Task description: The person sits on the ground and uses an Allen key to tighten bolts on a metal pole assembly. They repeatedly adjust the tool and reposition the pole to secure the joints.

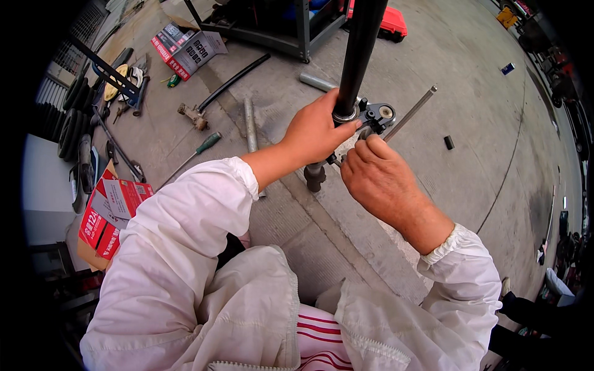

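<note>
A long black tube rises toward the top of view, with a metal ring round its lower end. My left hand is wrapped round the tube at that ring, thumb pointing right. Just right of the tube is a dark clamp-like bracket with a round hole. My right hand is closed below the bracket, fingertips pressed together against a small dark part; what they hold is mostly hidden. From beside its knuckles a slim metal rod slants up to the right. Under my hands shows a dark grey cylindrical end.
On the concrete floor lie a green-handled screwdriver, a metal pipe, a black hose-like bar and a small black cylinder. Red cardboard boxes stand at left. A metal-framed cart is ahead.
</note>
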`<state>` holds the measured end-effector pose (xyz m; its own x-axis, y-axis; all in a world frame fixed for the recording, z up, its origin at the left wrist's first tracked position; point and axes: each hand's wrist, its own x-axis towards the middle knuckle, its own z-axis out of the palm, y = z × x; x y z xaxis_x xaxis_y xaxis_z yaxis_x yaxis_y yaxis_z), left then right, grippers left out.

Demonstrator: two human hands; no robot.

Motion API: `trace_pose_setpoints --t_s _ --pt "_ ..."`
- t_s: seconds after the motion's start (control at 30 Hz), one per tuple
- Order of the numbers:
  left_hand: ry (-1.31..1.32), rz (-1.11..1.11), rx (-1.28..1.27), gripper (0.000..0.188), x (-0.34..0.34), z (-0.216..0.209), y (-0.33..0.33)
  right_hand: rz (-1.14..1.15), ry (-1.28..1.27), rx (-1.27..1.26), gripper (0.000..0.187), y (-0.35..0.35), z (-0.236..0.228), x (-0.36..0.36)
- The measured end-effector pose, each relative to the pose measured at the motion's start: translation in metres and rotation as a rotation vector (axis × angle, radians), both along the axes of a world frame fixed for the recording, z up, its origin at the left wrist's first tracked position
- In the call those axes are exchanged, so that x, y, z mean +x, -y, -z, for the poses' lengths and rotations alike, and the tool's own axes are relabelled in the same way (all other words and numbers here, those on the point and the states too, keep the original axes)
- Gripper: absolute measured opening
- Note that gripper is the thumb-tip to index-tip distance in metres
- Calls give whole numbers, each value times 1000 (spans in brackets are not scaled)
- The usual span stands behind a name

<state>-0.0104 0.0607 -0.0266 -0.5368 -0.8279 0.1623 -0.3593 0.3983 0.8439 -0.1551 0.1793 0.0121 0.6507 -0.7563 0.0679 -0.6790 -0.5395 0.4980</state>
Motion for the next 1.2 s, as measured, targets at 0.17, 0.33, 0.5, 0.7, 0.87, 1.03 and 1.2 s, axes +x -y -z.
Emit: trace_pose_setpoints --t_s 0.17,0.33,0.5,0.7,0.87,1.03,1.2 --pt "-16 -12 -12 45 -1 0 -2 28 1 58 10 -1 -13 9" --pt "-1 -8 26 46 -1 1 -3 39 -253 57 11 -8 -19 25" --pt "-30 -1 65 48 0 2 1 -30 -75 29 12 1 -20 11" --pt "-39 35 -46 50 0 4 0 -106 241 -248 29 16 -45 -36" --pt "-64 32 -19 49 -2 5 0 -233 163 -428 28 29 -41 -52" --pt "-40 34 36 47 -1 3 4 -215 121 -391 27 32 -38 -54" --pt "-92 79 29 46 -2 -2 0 -219 63 -337 34 26 -51 -51"
